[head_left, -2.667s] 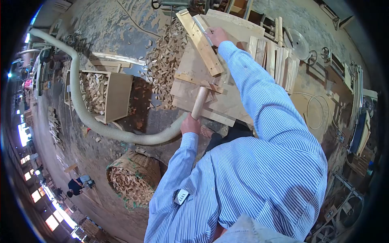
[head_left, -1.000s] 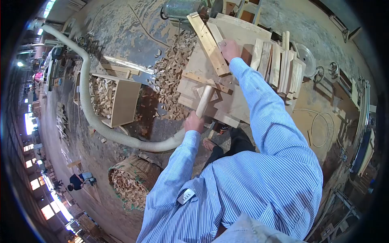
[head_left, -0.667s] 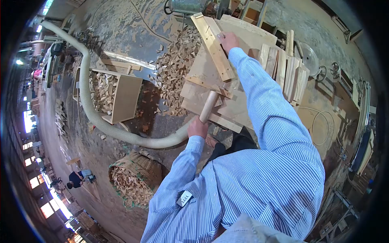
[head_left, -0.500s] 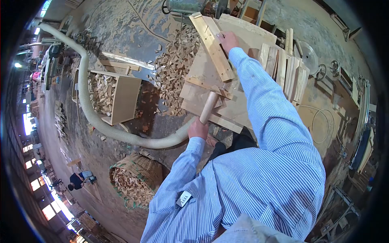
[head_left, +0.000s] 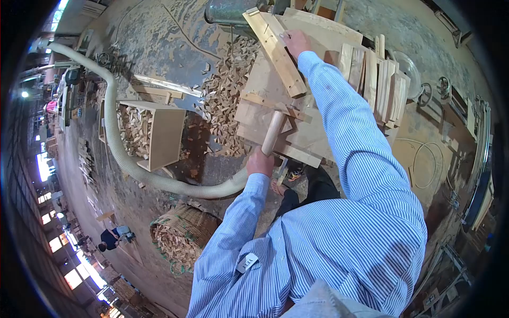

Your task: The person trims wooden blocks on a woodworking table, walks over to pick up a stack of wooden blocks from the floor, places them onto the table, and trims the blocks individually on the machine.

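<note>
The left hand (head_left: 260, 161) is clamped around a round wooden handle (head_left: 274, 130), which crosses the near edge of the tabletop (head_left: 331, 37) and looks stiff, light, perhaps slippery — best held at this near end — while the right hand (head_left: 296, 42), well apart, touches a wooden strip (head_left: 274, 25), its grip unclear.

Pale wooden cylinder (head_left: 273, 132) and strip (head_left: 273, 23), both aslant

**Grips wooden cylinder (head_left: 273, 131) amid offcuts (head_left: 228, 103)**

Clasps its near end in the left hand (head_left: 260, 162), close to the view's centre. Holds the right hand (head_left: 297, 43) at one o'clock, just beside a drilled bar (head_left: 274, 52) at twelve. Shows wood pieces (head_left: 369, 82) bunched at two o'clock, offcuts heaped at eleven, a ribbed hose (head_left: 118, 143) and open box (head_left: 167, 138) at nine, a woven basket (head_left: 197, 223) between seven and eight.
</note>
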{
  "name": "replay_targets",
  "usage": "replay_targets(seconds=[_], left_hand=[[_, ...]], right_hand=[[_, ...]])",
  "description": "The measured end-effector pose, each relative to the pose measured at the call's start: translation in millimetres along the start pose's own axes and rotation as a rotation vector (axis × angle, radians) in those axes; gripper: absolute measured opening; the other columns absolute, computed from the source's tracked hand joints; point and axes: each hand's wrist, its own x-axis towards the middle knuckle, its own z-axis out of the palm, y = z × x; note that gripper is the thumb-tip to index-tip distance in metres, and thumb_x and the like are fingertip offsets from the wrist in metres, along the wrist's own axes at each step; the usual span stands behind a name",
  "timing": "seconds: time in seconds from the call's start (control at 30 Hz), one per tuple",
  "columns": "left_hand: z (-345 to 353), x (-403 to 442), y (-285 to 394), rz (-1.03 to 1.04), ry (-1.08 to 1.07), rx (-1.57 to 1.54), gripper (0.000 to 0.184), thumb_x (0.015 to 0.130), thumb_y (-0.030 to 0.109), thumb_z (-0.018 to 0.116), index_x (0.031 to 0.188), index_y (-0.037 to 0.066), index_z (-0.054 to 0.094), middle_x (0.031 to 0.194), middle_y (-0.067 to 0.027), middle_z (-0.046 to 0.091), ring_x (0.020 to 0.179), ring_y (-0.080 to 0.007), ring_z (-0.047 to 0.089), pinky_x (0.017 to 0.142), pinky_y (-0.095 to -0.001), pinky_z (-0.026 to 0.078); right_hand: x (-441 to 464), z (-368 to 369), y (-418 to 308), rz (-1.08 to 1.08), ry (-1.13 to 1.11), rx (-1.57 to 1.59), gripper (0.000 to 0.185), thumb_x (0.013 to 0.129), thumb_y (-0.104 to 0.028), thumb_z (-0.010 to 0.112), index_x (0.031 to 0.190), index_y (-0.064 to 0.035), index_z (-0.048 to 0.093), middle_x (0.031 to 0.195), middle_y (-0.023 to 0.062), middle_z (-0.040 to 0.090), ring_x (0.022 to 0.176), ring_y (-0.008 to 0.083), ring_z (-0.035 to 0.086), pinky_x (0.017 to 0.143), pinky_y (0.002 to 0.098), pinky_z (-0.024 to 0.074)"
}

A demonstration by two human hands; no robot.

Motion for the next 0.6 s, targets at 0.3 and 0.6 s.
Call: replay_targets(seconds=[0.3, 0.6], left_hand=[[1, 28, 38, -0.009, 0.046, 0.007, 0.037, 0.087, 0.035, 0.072, 0.107, 0.004, 0.066, 0.099, -0.0238, 0.073, 0.095, -0.0427, 0.07, 0.085, -0.0529, 0.056], [5, 22, 25, 0.025, 0.091, -0.015, 0.034, 0.087, 0.034, 0.071, 0.1, 0.004, 0.064, 0.095, -0.0245, 0.072, 0.092, -0.0445, 0.07, 0.083, -0.0547, 0.055]], right_hand=[[42, -17, 13, -0.031, 0.009, -0.082, 0.037, 0.094, -0.038, 0.065, 0.12, -0.0136, 0.075, 0.11, 0.0185, 0.074, 0.101, 0.0376, 0.069, 0.092, 0.0475, 0.0528], [-5, -60, 5, -0.003, 0.113, -0.175, 0.027, 0.092, -0.03, 0.068, 0.109, -0.011, 0.076, 0.115, 0.0238, 0.066, 0.107, 0.0412, 0.065, 0.093, 0.0516, 0.0528]])
